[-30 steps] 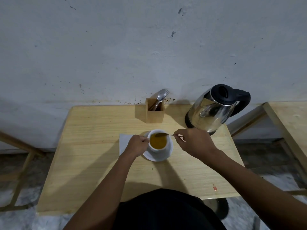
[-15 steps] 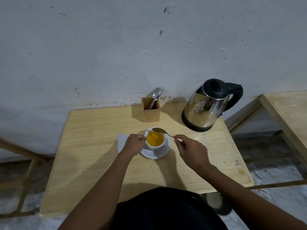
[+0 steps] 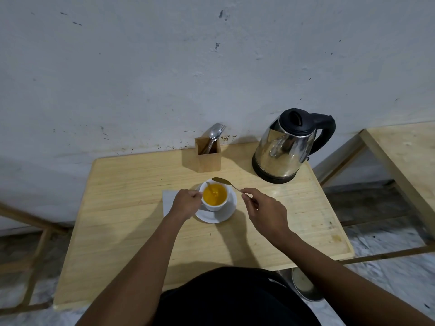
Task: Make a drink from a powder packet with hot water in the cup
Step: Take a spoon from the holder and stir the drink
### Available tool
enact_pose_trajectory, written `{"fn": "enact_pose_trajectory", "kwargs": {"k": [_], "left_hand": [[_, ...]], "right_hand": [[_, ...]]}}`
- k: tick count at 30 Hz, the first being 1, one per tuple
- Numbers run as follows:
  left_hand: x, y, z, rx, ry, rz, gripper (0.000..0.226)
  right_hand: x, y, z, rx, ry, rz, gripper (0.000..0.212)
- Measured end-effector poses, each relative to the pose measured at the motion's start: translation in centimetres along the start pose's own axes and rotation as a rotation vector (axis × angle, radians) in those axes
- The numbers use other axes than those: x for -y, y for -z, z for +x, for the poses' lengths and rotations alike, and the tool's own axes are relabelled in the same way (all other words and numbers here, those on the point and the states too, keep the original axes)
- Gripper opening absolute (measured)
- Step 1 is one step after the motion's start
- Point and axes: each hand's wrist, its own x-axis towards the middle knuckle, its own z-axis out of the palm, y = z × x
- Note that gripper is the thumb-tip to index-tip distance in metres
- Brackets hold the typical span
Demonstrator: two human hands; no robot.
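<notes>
A white cup (image 3: 214, 205) full of orange drink stands on a white saucer (image 3: 220, 215) in the middle of the wooden table (image 3: 122, 222). My left hand (image 3: 187, 203) grips the cup at its left side, where the handle is hidden. My right hand (image 3: 264, 211) pinches the handle of a small spoon (image 3: 222, 181), whose bowl hovers above the cup's far rim, out of the liquid. A steel electric kettle (image 3: 286, 149) with a black lid and handle sits at the back right.
A wooden holder (image 3: 208, 156) with a spoon and fork stands against the wall behind the cup. A white napkin (image 3: 168, 198) lies under my left hand. Another wooden table (image 3: 404, 165) is at the right. A metal bowl (image 3: 303, 287) sits on the floor.
The spoon has come up out of the drink and now hangs above the far rim. My right hand drew back towards me. The left hand stays on the cup.
</notes>
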Motion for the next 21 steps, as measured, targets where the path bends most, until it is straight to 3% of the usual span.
{"fn": "enact_pose_trajectory", "kwargs": {"k": [6, 21], "left_hand": [[0.08, -0.01, 0.02, 0.001, 0.013, -0.011, 0.029], [0.11, 0.14, 0.04, 0.027, 0.011, -0.006, 0.022]], "right_hand": [[-0.18, -0.48, -0.60, -0.022, 0.032, 0.009, 0.022], [-0.39, -0.73, -0.67, -0.070, 0.039, 0.016, 0.018]]}}
